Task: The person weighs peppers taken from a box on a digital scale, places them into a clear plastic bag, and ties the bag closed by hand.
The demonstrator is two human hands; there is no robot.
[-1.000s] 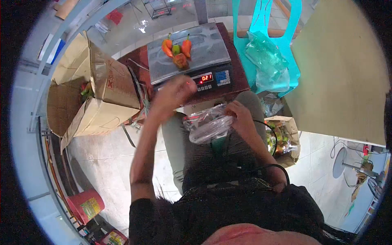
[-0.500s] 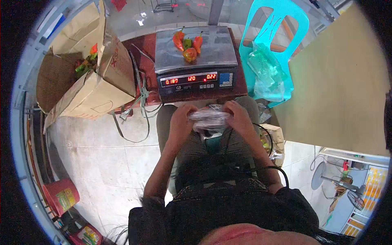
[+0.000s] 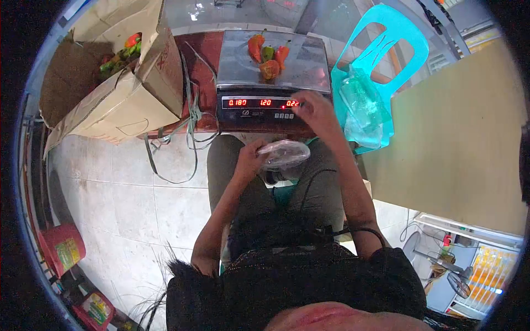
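Box [image 3: 149, 105] L, red tabletop [image 3: 207, 47] mid w/ scale [image 3: 243, 117] + four peppers [image 3: 268, 53] on its pan [image 3: 309, 60], chair [image 3: 386, 87] R. Our L hand [image 3: 252, 159] grips clear bag [image 3: 286, 156] above our lap [image 3: 326, 190]; R hand [image 3: 317, 113], part-curled, by scale's display [image 3: 262, 103], can't tell if holding anything.

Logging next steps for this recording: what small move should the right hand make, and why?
Probably reach up toward the peppers: they lie loose on the scale, the right hand is raised by the lit display, and the left hand holds clear plastic.
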